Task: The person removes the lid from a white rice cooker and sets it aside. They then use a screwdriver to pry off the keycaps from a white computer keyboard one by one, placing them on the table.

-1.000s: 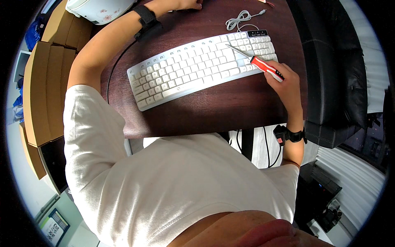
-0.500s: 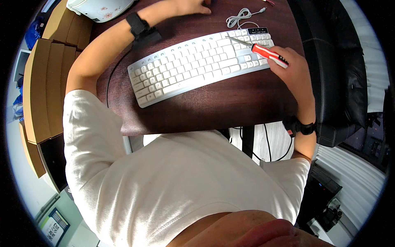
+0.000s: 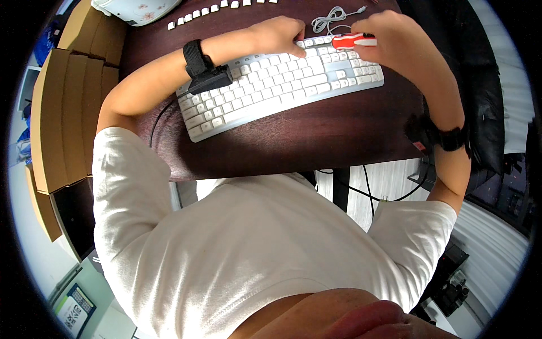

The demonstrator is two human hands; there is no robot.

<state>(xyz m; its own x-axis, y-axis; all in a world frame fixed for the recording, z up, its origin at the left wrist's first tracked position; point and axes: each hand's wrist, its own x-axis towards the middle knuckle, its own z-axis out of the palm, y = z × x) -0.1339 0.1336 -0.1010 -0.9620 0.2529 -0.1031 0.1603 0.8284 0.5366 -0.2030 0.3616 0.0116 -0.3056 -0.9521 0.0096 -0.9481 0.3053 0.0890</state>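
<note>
the right hand (image 3: 390, 35) holds a red screwdriver (image 3: 349, 42) over the keyboard (image 3: 276, 85), and i can't tell if the left hand (image 3: 279, 37) grips anything.

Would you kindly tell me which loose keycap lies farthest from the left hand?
The keycap at the row's left end; all others visible lie nearer the left hand.

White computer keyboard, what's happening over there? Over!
Right hand gripping red-and-white screwdriver at far edge of white plastic keyboard. Left hand at that edge, grip unclear. Keyboard lying on dark brown table. Black wrist-strapped box hiding some keys.
</note>
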